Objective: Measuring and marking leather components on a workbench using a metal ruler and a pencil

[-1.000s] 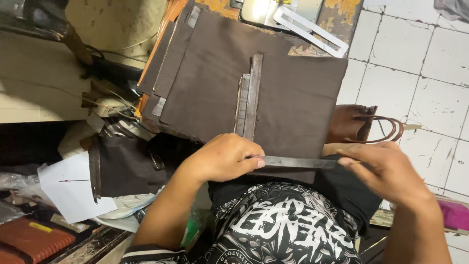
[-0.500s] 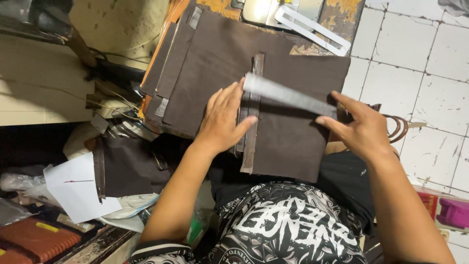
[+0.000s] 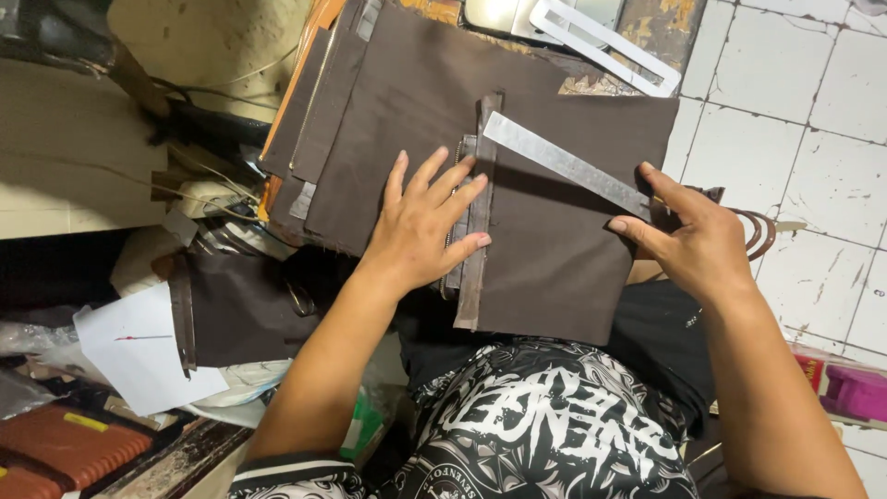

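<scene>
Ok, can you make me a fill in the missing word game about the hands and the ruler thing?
1. The left hand lies flat with its fingers ____ on the brown fabric.
2. The right hand holds one end of the metal ____.
3. The ruler lies slanted across fabric coloured ____.
4. The floor tiles are ____.

Missing words: spread; ruler; brown; white

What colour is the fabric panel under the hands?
Dark brown fabric panel, plain, seen in the head view.
</scene>
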